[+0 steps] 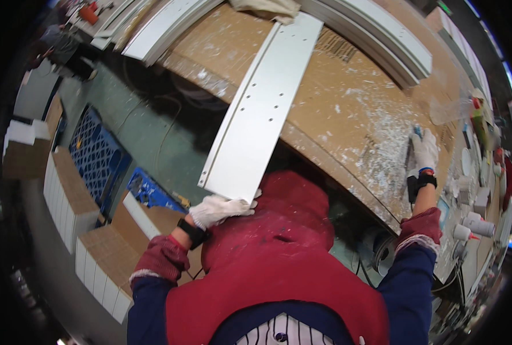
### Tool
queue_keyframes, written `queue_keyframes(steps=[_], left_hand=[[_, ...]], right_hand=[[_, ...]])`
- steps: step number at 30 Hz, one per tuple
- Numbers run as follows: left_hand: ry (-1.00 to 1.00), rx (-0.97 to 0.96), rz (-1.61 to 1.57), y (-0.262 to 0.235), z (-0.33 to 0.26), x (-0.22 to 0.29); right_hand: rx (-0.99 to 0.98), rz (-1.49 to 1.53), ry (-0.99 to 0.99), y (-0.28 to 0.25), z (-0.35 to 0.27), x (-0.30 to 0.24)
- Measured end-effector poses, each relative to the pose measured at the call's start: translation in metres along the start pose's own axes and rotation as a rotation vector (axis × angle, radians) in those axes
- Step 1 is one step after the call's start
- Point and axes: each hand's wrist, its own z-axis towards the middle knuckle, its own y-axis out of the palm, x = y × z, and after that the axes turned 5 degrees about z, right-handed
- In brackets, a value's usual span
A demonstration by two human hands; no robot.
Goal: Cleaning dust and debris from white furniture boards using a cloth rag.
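A long white panel (pixel 262 103) with a groove along one side and several small dark holes slants from the cardboard-covered table toward my body, its near end jutting past the table edge. My left hand (pixel 218 210), in a white glove, grips that near end at its corner. Far to the right, my gloved right hand (pixel 425 150) rests low over the table, fingers closed round something slim with a blue end; its kind is too small and hidden to tell. White dust and flakes lie beside it on the cardboard (pixel 348 115).
More white profiles (pixel 377 34) lie at the back of the table, beside a beige cloth (pixel 267 7). Bottles and a white tube (pixel 477 224) crowd the right side. To the left are blue plastic pallets (pixel 98 152), stacked boards (pixel 103 264) and another person's legs (pixel 80 60).
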Motion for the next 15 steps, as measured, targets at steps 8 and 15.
queue_keyframes(steps=[8,15], left_hand=[[0.142,0.487,-0.182,-0.086,-0.017,0.013],[0.252,0.313,0.837,-0.072,0.060,0.076]], right_hand=[[-0.118,0.061,-0.042,0.006,0.017,-0.006],[-0.025,0.402,-0.150,-0.019,-0.037,-0.080]])
